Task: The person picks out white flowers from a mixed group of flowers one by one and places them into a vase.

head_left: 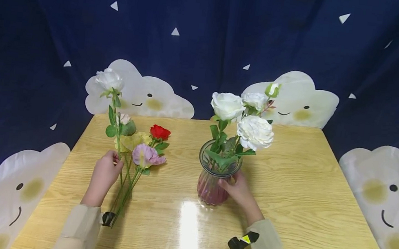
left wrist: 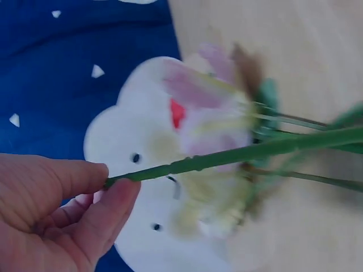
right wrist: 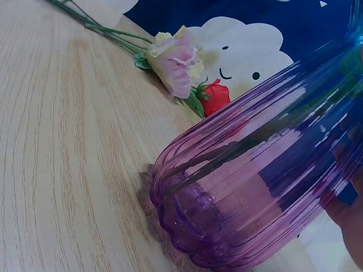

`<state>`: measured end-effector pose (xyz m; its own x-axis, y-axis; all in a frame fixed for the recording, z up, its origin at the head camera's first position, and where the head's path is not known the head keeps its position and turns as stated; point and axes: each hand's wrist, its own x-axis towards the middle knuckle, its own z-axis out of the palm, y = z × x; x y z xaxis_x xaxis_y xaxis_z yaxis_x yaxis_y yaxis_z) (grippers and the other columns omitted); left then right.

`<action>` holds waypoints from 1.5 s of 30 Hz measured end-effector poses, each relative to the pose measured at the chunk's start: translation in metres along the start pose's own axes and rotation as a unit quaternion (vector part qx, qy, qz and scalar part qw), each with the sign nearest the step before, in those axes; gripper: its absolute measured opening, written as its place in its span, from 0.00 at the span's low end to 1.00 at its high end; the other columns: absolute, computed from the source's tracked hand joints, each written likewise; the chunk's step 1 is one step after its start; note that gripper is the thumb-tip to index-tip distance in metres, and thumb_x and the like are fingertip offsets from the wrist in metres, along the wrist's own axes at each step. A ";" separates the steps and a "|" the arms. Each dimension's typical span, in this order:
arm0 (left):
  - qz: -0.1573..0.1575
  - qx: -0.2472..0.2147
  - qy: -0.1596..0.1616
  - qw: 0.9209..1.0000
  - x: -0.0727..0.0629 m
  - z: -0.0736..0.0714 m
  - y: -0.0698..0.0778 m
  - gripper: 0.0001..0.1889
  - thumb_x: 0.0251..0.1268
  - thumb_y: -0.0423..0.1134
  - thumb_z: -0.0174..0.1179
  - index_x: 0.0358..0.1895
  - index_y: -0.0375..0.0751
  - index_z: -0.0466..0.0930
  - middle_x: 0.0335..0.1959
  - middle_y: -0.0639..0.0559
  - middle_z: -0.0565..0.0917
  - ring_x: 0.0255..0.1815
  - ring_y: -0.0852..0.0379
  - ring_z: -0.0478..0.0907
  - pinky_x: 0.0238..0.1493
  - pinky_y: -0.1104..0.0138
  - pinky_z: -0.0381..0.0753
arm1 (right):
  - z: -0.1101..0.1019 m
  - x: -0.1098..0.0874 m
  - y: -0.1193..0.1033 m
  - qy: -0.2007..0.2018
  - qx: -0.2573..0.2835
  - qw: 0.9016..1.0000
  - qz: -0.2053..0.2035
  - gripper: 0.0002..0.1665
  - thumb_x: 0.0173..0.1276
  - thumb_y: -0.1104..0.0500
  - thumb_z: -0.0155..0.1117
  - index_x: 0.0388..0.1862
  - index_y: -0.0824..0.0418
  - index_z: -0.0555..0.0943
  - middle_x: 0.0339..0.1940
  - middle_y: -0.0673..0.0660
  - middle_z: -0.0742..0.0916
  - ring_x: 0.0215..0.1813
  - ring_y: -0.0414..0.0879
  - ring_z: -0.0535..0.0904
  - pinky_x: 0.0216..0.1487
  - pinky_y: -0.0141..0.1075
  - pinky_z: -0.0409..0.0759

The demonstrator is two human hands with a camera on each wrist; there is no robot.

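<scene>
My left hand (head_left: 106, 175) pinches the green stem (left wrist: 227, 158) of a white flower (head_left: 110, 79) between thumb and fingertip, holding it upright at the table's left. Beneath and beside it lie a pink-purple flower (head_left: 145, 156), a yellow flower (head_left: 134, 141), a red rose (head_left: 160, 132) and a pale pink bloom (head_left: 124, 119). My right hand (head_left: 238, 190) grips the right side of a ribbed glass vase (right wrist: 227, 209), tinted purple, below its rim. White flowers (head_left: 255, 133) and a green-white bud (head_left: 272, 90) stand in the vase; their stems show through the glass.
The light wooden table (head_left: 309, 202) ends at a dark blue curtain (head_left: 198, 9) printed with smiling clouds and white triangles. Black wrist straps sit by both sleeves (head_left: 78, 225). A bright glare strip crosses the table in front of the vase.
</scene>
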<state>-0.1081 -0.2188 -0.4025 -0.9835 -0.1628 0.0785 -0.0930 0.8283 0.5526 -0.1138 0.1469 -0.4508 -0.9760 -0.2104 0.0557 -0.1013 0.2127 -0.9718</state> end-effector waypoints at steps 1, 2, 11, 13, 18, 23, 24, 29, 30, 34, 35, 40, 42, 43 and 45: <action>0.010 -0.003 0.010 1.000 0.003 -0.002 0.005 0.06 0.58 0.28 0.51 0.34 0.27 0.67 0.30 0.35 0.76 0.22 0.48 0.72 0.20 0.63 0.69 | 0.000 -0.001 -0.004 0.001 0.000 1.000 0.000 0.44 0.51 0.58 0.69 0.61 0.76 0.58 0.57 0.76 0.68 0.60 0.68 0.61 0.61 0.56 0.54; 0.019 -0.006 0.019 1.000 0.006 -0.003 0.010 0.06 0.58 0.29 0.51 0.35 0.27 0.68 0.30 0.35 0.77 0.25 0.46 0.74 0.21 0.62 0.70 | 0.001 -0.003 -0.008 0.001 -0.001 1.000 0.000 0.44 0.51 0.59 0.68 0.61 0.76 0.58 0.57 0.76 0.68 0.60 0.68 0.61 0.61 0.56 0.54; 0.057 -0.076 0.067 0.993 0.028 -0.026 0.061 0.08 0.61 0.33 0.51 0.38 0.29 0.69 0.33 0.37 0.78 0.35 0.42 0.78 0.31 0.55 0.76 | 0.002 -0.007 -0.023 -0.005 -0.002 1.000 0.007 0.46 0.51 0.53 0.69 0.60 0.77 0.59 0.57 0.75 0.69 0.61 0.67 0.61 0.62 0.55 0.53; 0.064 -0.100 0.067 0.991 0.032 -0.031 0.076 0.09 0.62 0.34 0.51 0.39 0.29 0.70 0.35 0.38 0.78 0.36 0.43 0.78 0.32 0.56 0.77 | 0.002 -0.007 -0.022 -0.006 0.000 1.000 0.004 0.48 0.51 0.51 0.69 0.61 0.77 0.58 0.58 0.76 0.68 0.61 0.68 0.61 0.61 0.56 0.54; 0.105 -0.162 0.072 0.979 0.041 -0.033 0.118 0.09 0.61 0.33 0.52 0.41 0.30 0.71 0.38 0.40 0.78 0.37 0.46 0.78 0.33 0.59 0.78 | 0.000 -0.006 -0.019 -0.004 -0.004 1.000 0.000 0.49 0.52 0.53 0.68 0.62 0.76 0.55 0.59 0.76 0.66 0.61 0.69 0.59 0.60 0.56 0.55; 0.144 -0.192 0.061 0.969 0.045 -0.026 0.153 0.09 0.60 0.32 0.55 0.42 0.31 0.72 0.38 0.42 0.78 0.37 0.48 0.79 0.34 0.61 0.78 | -0.001 -0.004 -0.011 -0.001 -0.008 1.000 -0.006 0.48 0.52 0.52 0.68 0.61 0.76 0.57 0.58 0.76 0.67 0.61 0.68 0.60 0.61 0.56 0.55; 0.150 -0.194 0.061 0.968 0.045 -0.024 0.158 0.09 0.60 0.32 0.55 0.42 0.31 0.72 0.38 0.43 0.78 0.37 0.49 0.79 0.35 0.62 0.78 | 0.000 -0.002 -0.006 0.001 -0.008 1.000 -0.011 0.47 0.51 0.51 0.68 0.61 0.76 0.58 0.58 0.76 0.68 0.61 0.68 0.61 0.61 0.56 0.56; 0.199 -0.222 0.076 0.951 0.043 -0.019 0.179 0.08 0.60 0.32 0.56 0.41 0.32 0.73 0.37 0.44 0.78 0.35 0.52 0.79 0.36 0.65 0.79 | 0.000 0.003 0.014 0.007 -0.012 1.000 -0.027 0.46 0.51 0.50 0.68 0.61 0.74 0.60 0.58 0.73 0.69 0.60 0.66 0.63 0.61 0.55 0.57; 0.212 -0.231 0.083 0.946 0.043 -0.019 0.183 0.08 0.60 0.32 0.56 0.41 0.32 0.73 0.36 0.44 0.78 0.35 0.52 0.79 0.35 0.65 0.79 | 0.001 0.003 0.014 0.006 -0.013 1.000 -0.028 0.47 0.51 0.49 0.68 0.61 0.74 0.60 0.58 0.74 0.69 0.60 0.66 0.63 0.61 0.55 0.57; 0.268 -0.258 0.120 0.920 0.042 -0.019 0.193 0.06 0.59 0.30 0.57 0.38 0.32 0.73 0.37 0.44 0.77 0.33 0.53 0.79 0.32 0.67 0.79 | 0.001 0.000 0.001 0.002 -0.011 1.000 -0.026 0.47 0.51 0.50 0.69 0.60 0.75 0.59 0.57 0.75 0.69 0.60 0.68 0.62 0.60 0.57 0.56; 0.280 -0.263 0.130 0.914 0.041 -0.020 0.195 0.06 0.59 0.30 0.57 0.37 0.32 0.73 0.38 0.44 0.78 0.33 0.54 0.79 0.31 0.67 0.79 | 0.001 -0.002 -0.004 0.002 -0.009 1.000 -0.025 0.47 0.51 0.51 0.68 0.60 0.76 0.59 0.57 0.76 0.68 0.60 0.68 0.62 0.60 0.57 0.56; 0.320 -0.301 0.151 0.886 0.034 -0.025 0.207 0.07 0.59 0.31 0.57 0.37 0.31 0.73 0.37 0.43 0.77 0.31 0.55 0.79 0.28 0.68 0.78 | 0.002 -0.007 -0.020 0.002 -0.012 1.000 -0.008 0.47 0.52 0.51 0.68 0.60 0.78 0.58 0.57 0.77 0.67 0.60 0.69 0.61 0.60 0.57 0.55; 0.330 -0.312 0.150 0.878 0.029 -0.029 0.212 0.07 0.59 0.32 0.57 0.38 0.31 0.73 0.36 0.43 0.77 0.31 0.56 0.79 0.28 0.69 0.78 | 0.002 -0.006 -0.019 0.002 -0.013 1.000 -0.006 0.47 0.52 0.50 0.68 0.60 0.77 0.58 0.57 0.76 0.68 0.60 0.68 0.61 0.60 0.57 0.55; 0.335 -0.317 0.148 0.875 0.026 -0.031 0.214 0.07 0.59 0.32 0.57 0.37 0.31 0.73 0.36 0.44 0.77 0.31 0.57 0.79 0.28 0.69 0.78 | 0.002 -0.005 -0.016 0.001 -0.011 1.000 -0.005 0.48 0.51 0.49 0.68 0.60 0.77 0.59 0.57 0.76 0.68 0.60 0.68 0.61 0.60 0.56 0.55; 0.355 -0.319 0.144 0.867 0.020 -0.036 0.218 0.06 0.59 0.31 0.56 0.37 0.31 0.73 0.37 0.44 0.78 0.31 0.57 0.79 0.28 0.70 0.78 | 0.001 -0.003 -0.007 0.000 -0.011 1.000 -0.010 0.49 0.51 0.46 0.68 0.60 0.76 0.59 0.58 0.75 0.68 0.60 0.68 0.61 0.60 0.56 0.55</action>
<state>-0.1424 -0.0603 -0.2507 -0.6689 0.0635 0.7406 0.7156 0.3249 0.6184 -0.1098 0.1449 -0.4446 -0.9739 -0.2144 0.0748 -0.1246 0.2288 -0.9655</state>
